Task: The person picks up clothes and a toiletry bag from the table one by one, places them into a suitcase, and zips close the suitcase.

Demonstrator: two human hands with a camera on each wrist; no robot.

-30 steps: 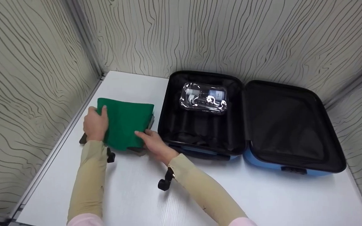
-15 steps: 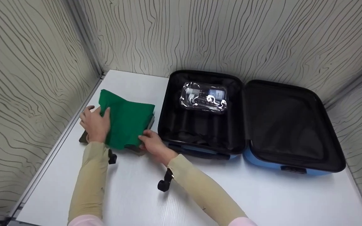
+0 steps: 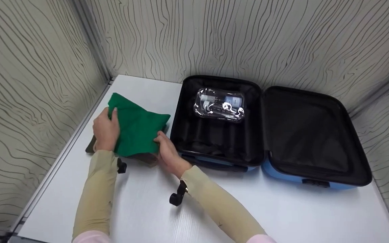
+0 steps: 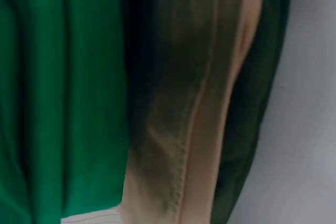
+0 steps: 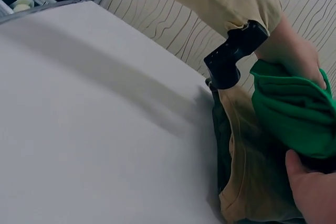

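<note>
A folded green cloth (image 3: 137,125), probably a garment, is held at the left of the table between both hands. My left hand (image 3: 106,130) grips its left edge, thumb on top. At its near right edge, my right hand (image 3: 168,153) pinches the fabric. Below it lie folded clothes: a tan garment (image 4: 202,145) with a stitched seam and a dark green one (image 4: 247,119) underneath. In the right wrist view the layered folds of the green cloth (image 5: 294,108) show close over the tan garment. Both hands' underside fingers are mostly hidden by the cloth.
Right of the clothes stands an open blue suitcase with a black-lined base (image 3: 211,138) and lid (image 3: 309,135). A clear pouch (image 3: 218,104) with small bottles lies in the base. Patterned walls (image 3: 214,37) bound the white table (image 3: 140,209) behind and at the sides.
The green cloth has lifted off the pile beneath, its far left corner rising and its sides drawn up. My left hand spread its fingers, then gripped again; my right hand moved slightly up.
</note>
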